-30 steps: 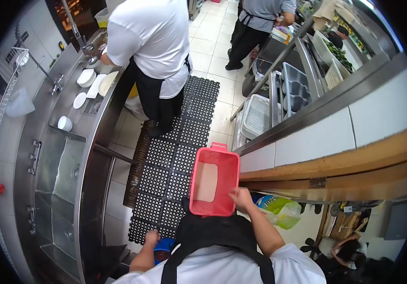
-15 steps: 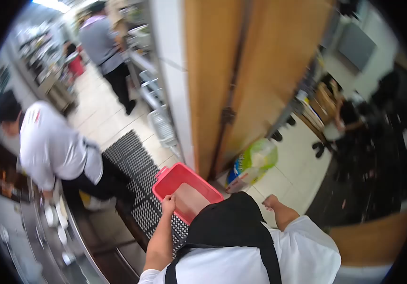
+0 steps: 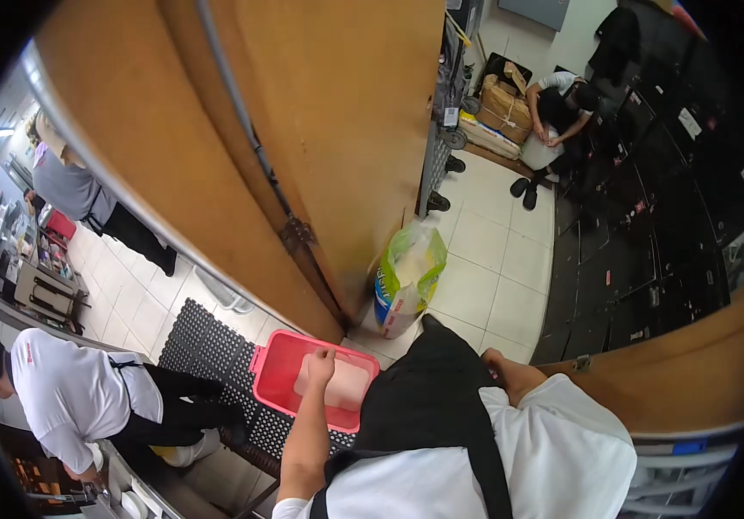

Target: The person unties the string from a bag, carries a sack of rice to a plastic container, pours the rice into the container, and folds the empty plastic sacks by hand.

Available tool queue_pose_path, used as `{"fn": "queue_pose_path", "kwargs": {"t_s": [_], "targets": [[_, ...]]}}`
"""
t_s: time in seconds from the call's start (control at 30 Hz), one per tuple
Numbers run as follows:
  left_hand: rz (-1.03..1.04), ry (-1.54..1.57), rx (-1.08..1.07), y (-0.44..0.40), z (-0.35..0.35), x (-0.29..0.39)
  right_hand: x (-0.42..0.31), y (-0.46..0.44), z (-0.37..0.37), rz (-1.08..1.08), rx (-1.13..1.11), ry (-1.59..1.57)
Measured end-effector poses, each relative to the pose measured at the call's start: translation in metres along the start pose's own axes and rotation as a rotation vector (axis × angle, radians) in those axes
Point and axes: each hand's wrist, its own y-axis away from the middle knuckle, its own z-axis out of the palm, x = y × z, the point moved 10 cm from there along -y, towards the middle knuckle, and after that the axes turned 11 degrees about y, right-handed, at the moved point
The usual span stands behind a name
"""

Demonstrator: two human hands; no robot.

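Note:
Above the red plastic tub (image 3: 272, 368), my left hand (image 3: 321, 363) is closed with its fingers curled; whatever it may hold is too small to name. Pale material covers part of the tub's bottom, and the tub stands on the floor by a black perforated mat. My right hand (image 3: 494, 362) is beside my black apron at hip height, partly turned away, its fingers hard to make out. An open green and blue bag (image 3: 411, 268) with pale contents stands on the tiles by the wooden door, ahead of me.
The wooden door (image 3: 346, 112) rises ahead. Black lockers (image 3: 614, 251) line the right side. A person (image 3: 562, 108) sits at the back near a wrapped cardboard box (image 3: 506, 108). At the left, one person (image 3: 86, 389) bends over a sink; another (image 3: 78, 190) stands farther off.
My view has turned right, from the sink and mat toward the door, bag and lockers. My left hand has come over the tub, and my right hand has moved away from it to my side.

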Motion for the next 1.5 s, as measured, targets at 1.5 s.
{"fn": "queue_pose_path", "kwargs": {"t_s": [1.5], "targets": [[0.152,-0.275,-0.635,-0.163,0.423,0.216,0.143,-0.098,-0.2,0.14,0.14,-0.653]]}}
